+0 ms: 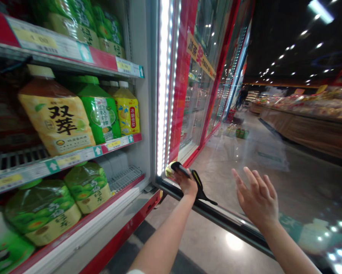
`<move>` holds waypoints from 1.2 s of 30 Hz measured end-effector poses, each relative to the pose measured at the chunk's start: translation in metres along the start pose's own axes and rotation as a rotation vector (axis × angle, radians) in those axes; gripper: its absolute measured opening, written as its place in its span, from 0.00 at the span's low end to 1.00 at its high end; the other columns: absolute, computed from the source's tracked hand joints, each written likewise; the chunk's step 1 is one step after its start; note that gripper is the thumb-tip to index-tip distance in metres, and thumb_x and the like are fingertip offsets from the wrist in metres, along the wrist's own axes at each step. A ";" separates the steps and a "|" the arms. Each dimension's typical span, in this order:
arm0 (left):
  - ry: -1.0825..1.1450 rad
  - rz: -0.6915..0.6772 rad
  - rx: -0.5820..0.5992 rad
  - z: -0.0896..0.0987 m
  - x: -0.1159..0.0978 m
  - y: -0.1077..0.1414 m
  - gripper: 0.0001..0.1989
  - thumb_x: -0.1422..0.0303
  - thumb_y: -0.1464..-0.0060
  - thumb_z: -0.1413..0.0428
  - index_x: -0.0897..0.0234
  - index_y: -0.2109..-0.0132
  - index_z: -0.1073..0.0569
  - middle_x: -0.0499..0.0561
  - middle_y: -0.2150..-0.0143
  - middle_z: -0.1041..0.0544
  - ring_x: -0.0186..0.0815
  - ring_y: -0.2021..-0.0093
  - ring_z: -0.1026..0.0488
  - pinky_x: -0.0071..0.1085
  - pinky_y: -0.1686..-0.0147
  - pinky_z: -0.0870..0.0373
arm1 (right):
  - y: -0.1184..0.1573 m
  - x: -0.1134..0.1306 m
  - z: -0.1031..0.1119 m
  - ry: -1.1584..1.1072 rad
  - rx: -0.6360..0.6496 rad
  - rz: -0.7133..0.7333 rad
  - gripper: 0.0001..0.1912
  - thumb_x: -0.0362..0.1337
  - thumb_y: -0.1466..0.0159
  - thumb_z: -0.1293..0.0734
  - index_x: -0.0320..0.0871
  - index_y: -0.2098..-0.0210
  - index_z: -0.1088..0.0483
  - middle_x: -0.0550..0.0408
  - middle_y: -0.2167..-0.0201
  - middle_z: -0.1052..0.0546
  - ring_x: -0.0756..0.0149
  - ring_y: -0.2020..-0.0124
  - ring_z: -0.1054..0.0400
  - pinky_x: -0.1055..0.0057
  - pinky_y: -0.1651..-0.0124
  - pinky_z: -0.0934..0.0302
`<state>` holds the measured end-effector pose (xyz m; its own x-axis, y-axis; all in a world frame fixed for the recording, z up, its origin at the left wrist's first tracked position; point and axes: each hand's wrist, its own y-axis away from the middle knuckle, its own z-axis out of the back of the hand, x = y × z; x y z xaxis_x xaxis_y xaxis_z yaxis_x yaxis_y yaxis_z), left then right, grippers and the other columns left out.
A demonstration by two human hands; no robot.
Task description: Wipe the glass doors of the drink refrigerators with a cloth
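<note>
My left hand (185, 183) is wrapped round a black tool (199, 182) with a yellow stripe and a strap; a pale yellow-green pad or cloth (171, 169) shows at its far end. It is at the low corner of the glass door, by the black bottom frame (225, 219) and the bright light strip (163, 95). To the right, my right hand (258, 198) is raised before the door glass with its fingers spread, holding nothing. Whether its fingertips touch the glass, I cannot tell.
On the left, cooler shelves (73, 158) hold large drink bottles, among them a yellow-labelled bottle (59, 118) and a green one (101, 110). More red-framed doors (213, 114) stand beyond. Through the glass, a wooden display counter (302, 125) shows at right.
</note>
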<state>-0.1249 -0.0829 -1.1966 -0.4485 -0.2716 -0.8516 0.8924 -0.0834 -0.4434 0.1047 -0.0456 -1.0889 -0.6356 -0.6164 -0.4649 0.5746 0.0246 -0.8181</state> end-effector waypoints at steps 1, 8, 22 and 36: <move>0.002 -0.069 0.029 -0.002 -0.010 0.002 0.33 0.60 0.36 0.51 0.76 0.30 0.41 0.75 0.27 0.44 0.59 0.24 0.55 0.62 0.29 0.51 | 0.000 -0.001 -0.001 -0.008 0.001 0.001 0.38 0.34 0.34 0.31 0.52 0.28 0.44 0.45 0.39 0.27 0.52 0.40 0.33 0.52 0.33 0.42; -0.060 -0.640 0.383 0.035 -0.008 0.012 0.21 0.64 0.49 0.39 0.62 0.47 0.22 0.62 0.29 0.34 0.55 0.26 0.45 0.54 0.28 0.47 | -0.003 -0.011 -0.004 -0.145 0.053 0.002 0.28 0.29 0.35 0.33 0.51 0.37 0.31 0.47 0.37 0.28 0.52 0.34 0.37 0.50 0.32 0.43; -0.050 -0.860 0.348 0.011 -0.093 0.015 0.22 0.65 0.44 0.40 0.61 0.42 0.24 0.58 0.26 0.41 0.54 0.24 0.52 0.55 0.26 0.55 | 0.016 -0.065 0.008 -0.157 0.072 -0.074 0.20 0.27 0.35 0.35 0.47 0.46 0.24 0.46 0.36 0.29 0.54 0.34 0.37 0.56 0.36 0.40; -0.008 -0.961 0.326 -0.008 -0.143 0.053 0.21 0.68 0.43 0.41 0.58 0.42 0.24 0.56 0.27 0.38 0.55 0.25 0.49 0.60 0.26 0.63 | 0.048 -0.107 0.015 -0.044 0.030 -0.242 0.25 0.28 0.36 0.33 0.54 0.42 0.26 0.50 0.40 0.26 0.55 0.41 0.32 0.60 0.39 0.39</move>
<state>-0.0135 -0.0409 -1.1007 -0.9841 0.0424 -0.1726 0.1247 -0.5272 -0.8405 0.2076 0.0097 -1.0730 -0.7334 -0.6356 -0.2412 0.4240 -0.1503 -0.8931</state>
